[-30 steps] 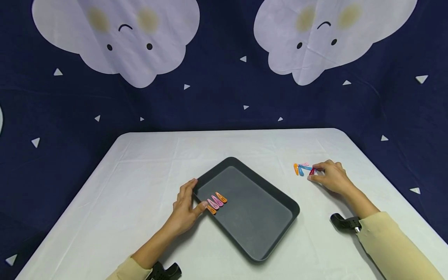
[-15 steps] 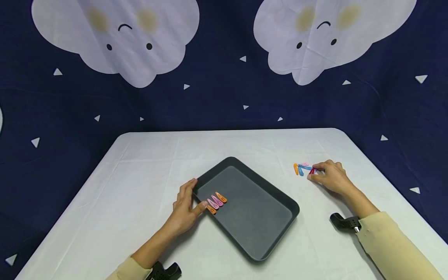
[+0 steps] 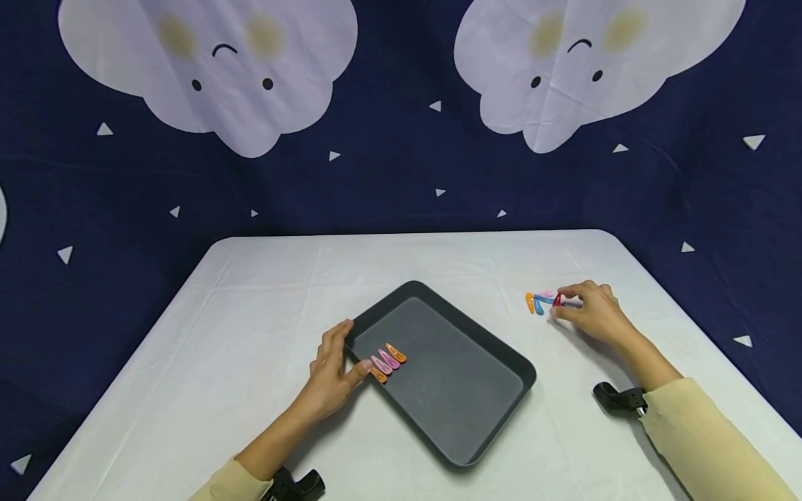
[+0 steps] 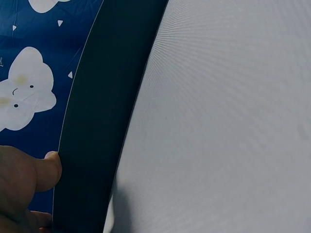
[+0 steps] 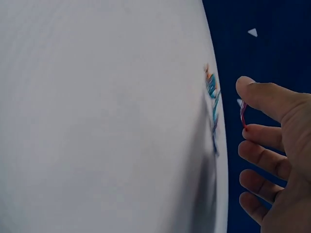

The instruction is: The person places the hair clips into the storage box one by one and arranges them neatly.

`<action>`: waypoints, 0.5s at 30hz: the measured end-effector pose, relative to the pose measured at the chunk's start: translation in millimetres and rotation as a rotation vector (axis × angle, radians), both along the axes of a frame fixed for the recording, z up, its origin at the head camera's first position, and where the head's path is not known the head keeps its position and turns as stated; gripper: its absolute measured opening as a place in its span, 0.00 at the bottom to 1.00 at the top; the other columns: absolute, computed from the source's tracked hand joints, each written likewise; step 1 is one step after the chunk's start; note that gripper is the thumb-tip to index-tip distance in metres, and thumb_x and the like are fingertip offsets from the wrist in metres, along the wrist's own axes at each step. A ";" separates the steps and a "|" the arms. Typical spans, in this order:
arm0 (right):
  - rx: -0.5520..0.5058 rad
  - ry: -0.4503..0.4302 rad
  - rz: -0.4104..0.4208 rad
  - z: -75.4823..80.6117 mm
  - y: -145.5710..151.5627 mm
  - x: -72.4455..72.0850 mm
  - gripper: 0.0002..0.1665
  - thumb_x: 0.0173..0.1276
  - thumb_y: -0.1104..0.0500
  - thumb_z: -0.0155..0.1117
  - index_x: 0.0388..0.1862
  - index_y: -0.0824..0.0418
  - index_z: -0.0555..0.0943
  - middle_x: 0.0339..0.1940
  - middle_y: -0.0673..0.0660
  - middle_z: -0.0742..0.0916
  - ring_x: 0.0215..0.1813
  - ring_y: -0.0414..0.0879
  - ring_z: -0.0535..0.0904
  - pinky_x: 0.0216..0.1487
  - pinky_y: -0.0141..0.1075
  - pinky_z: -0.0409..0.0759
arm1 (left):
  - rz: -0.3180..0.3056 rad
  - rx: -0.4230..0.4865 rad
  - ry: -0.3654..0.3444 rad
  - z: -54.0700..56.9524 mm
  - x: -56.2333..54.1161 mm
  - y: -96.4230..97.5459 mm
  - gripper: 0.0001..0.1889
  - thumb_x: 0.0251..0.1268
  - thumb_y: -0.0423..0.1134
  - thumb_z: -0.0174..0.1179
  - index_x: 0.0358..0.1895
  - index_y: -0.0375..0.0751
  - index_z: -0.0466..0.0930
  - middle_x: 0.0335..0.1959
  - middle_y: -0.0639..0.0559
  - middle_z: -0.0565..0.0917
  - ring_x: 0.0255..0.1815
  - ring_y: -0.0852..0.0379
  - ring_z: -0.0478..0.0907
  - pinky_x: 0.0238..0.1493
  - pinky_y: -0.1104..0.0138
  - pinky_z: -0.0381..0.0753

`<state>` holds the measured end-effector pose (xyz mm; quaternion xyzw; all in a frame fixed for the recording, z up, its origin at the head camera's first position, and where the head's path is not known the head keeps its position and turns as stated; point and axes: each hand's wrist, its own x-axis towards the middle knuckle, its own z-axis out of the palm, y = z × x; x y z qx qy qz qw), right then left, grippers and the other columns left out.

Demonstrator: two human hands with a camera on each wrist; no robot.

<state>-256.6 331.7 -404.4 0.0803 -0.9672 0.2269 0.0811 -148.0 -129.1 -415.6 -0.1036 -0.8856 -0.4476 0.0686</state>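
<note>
In the head view my left hand holds the left corner of a dark grey baking tray, thumb on one side of the corner and fingers on the other. Several hair clips lie in a row inside the tray by that thumb: an orange clip, two pink clips and another orange one. At the right, my right hand pinches a red hair clip between thumb and forefinger, and the right wrist view shows it raised off the table. The other fingers are loosely bent.
Beside my right hand lies a small pile of hair clips, with an orange clip, a blue clip and a pink clip. A white cloth covers the table. Behind hangs a dark blue curtain with clouds.
My right hand has lifted slightly, bringing the red hair clip up from beside the pile. My left hand and the baking tray have not moved.
</note>
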 end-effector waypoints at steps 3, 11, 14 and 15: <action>-0.017 0.007 0.017 5.9 -5.3 1.3 0.32 0.58 0.47 0.68 0.56 0.67 0.77 0.52 0.69 0.80 0.52 0.62 0.66 0.47 0.51 0.63 | -0.001 -0.001 -0.001 -0.1 0.1 -0.1 0.37 0.62 0.37 0.60 0.71 0.33 0.53 0.72 0.41 0.55 0.72 0.39 0.52 0.57 0.43 0.52; -0.051 0.035 0.064 24.5 -27.1 4.7 0.32 0.57 0.48 0.69 0.56 0.65 0.77 0.52 0.68 0.79 0.49 0.59 0.65 0.43 0.43 0.62 | -0.001 -0.008 -0.003 0.0 -0.1 -0.2 0.37 0.62 0.38 0.60 0.71 0.33 0.53 0.72 0.41 0.55 0.72 0.39 0.52 0.57 0.43 0.53; -0.055 0.055 0.091 31.2 -35.9 6.0 0.31 0.56 0.50 0.70 0.56 0.65 0.78 0.51 0.67 0.80 0.50 0.59 0.65 0.43 0.43 0.62 | -0.003 -0.007 -0.002 -0.3 -0.1 -0.2 0.37 0.62 0.38 0.60 0.71 0.33 0.53 0.72 0.41 0.55 0.72 0.39 0.52 0.57 0.43 0.53; -0.060 0.059 0.101 33.2 -39.0 6.2 0.31 0.56 0.50 0.70 0.56 0.65 0.78 0.51 0.67 0.80 0.50 0.59 0.65 0.43 0.42 0.62 | -0.003 -0.006 -0.002 -0.3 -0.1 -0.2 0.37 0.62 0.38 0.60 0.71 0.33 0.53 0.72 0.41 0.55 0.72 0.39 0.52 0.57 0.43 0.52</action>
